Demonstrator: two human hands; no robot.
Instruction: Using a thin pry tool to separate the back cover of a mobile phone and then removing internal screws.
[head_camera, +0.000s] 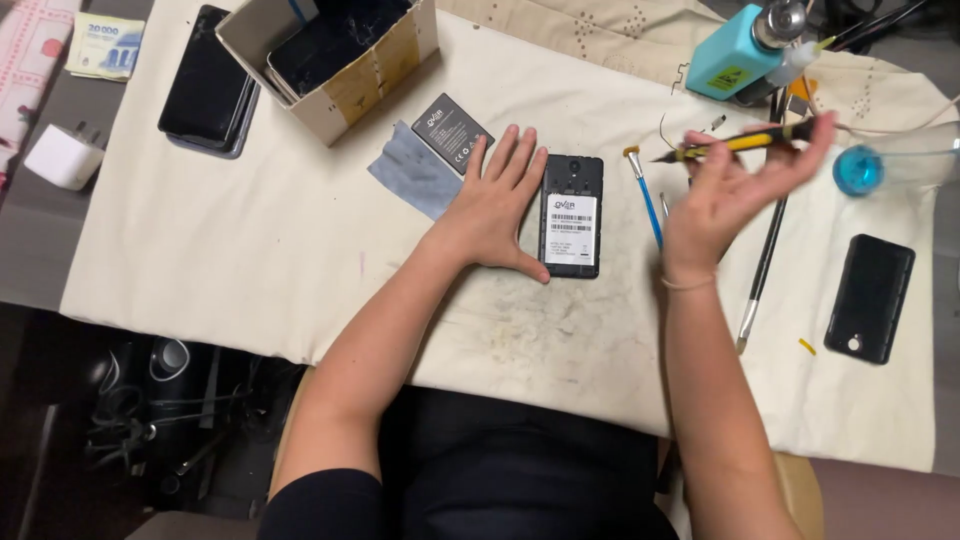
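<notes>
R hand (725, 190) pinches yellow screwdriver (745, 143), axis horiz., tip pointing left of grip; L hand (497, 205) flat, released, beside opened phone (571, 215).

A cream cloth (250, 250) covers the table, stained grey near its middle. At its upper left, an open cardboard box (385, 75) holds dark flat items; a black phone (205, 85) lies just beside it. A loose black battery (452, 130) overlaps a grey cloth patch (410, 172). A blue-handled brush (645, 195) lies right of centre, a long dark-handled tool (762, 265) further right. A black phone back cover (869, 297) lies near the right edge. A teal dispenser bottle (730, 55) stands at the upper right, a blue-capped clear container (860, 170) nearby. Off the cloth at left: a white charger plug (62, 157) and a banknote (105, 45).
</notes>
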